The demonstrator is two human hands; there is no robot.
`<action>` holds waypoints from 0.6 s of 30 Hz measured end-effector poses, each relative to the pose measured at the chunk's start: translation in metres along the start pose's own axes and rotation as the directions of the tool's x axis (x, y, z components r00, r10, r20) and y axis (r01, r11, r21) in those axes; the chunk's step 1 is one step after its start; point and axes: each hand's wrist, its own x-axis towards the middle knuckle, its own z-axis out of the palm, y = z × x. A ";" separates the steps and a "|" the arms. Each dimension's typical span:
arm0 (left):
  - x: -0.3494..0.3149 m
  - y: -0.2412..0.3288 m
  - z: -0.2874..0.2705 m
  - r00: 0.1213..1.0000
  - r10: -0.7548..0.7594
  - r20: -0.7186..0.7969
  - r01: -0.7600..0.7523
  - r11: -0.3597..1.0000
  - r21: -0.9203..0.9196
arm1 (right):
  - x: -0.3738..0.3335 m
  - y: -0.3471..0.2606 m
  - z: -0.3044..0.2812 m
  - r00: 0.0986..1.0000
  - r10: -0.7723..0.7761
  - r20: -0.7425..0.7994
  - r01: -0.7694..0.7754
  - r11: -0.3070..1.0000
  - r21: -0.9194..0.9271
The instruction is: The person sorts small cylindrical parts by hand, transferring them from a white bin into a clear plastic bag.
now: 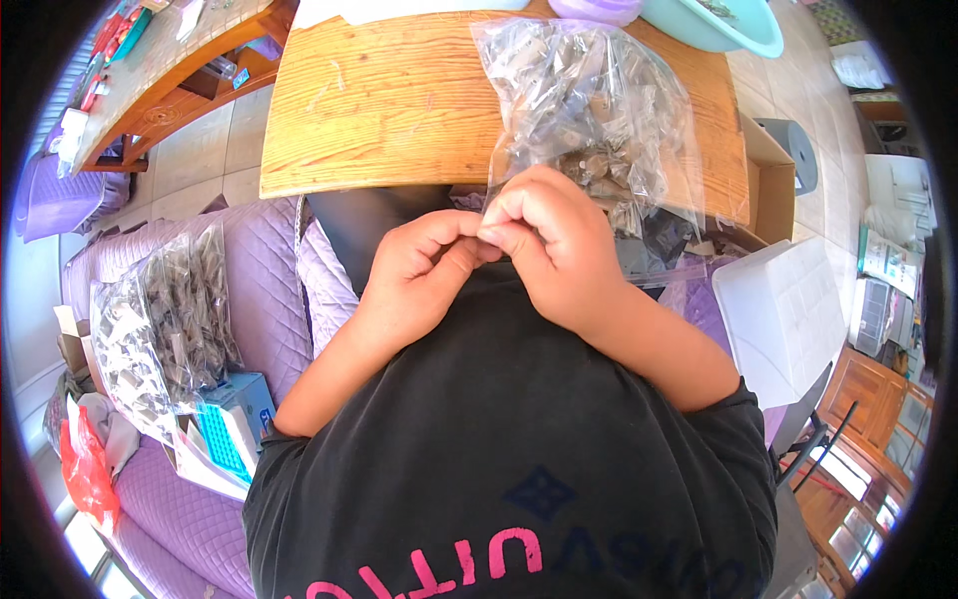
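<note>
A large clear plastic bag (599, 120) full of small grey-brown pieces lies on the wooden table (379, 110) and hangs over its near edge. My left hand (424, 265) and my right hand (559, 245) meet in front of that edge, thumbs and fingertips pinched together. The bag's left edge runs down to the fingertips, and its lower part passes behind my right hand and wrist. Whatever sits between the fingers is too small or hidden to make out. Both hands are closed.
On the purple quilted sofa (264, 270) at left lie another filled clear bag (170, 319), a blue box (244, 399) and a red plastic bag (88, 469). A light-blue basin (733, 35) stands at the table's far right. Right of me are a white plastic container (783, 314) and a cardboard box (768, 185).
</note>
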 end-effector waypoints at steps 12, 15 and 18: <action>0.007 0.010 0.012 0.976 -0.189 -0.108 0.153 0.949 -0.275 | -0.015 0.005 -0.015 0.992 -0.072 -0.103 0.063 0.995 -0.083; 0.009 0.011 0.020 0.983 0.121 -0.140 -0.061 0.927 0.370 | -0.019 -0.005 -0.013 0.974 0.043 -0.224 -0.034 0.999 0.043; 0.013 0.019 0.024 0.926 0.377 0.032 -0.263 0.580 0.771 | -0.031 -0.008 -0.022 0.946 0.008 -0.324 0.046 0.986 0.159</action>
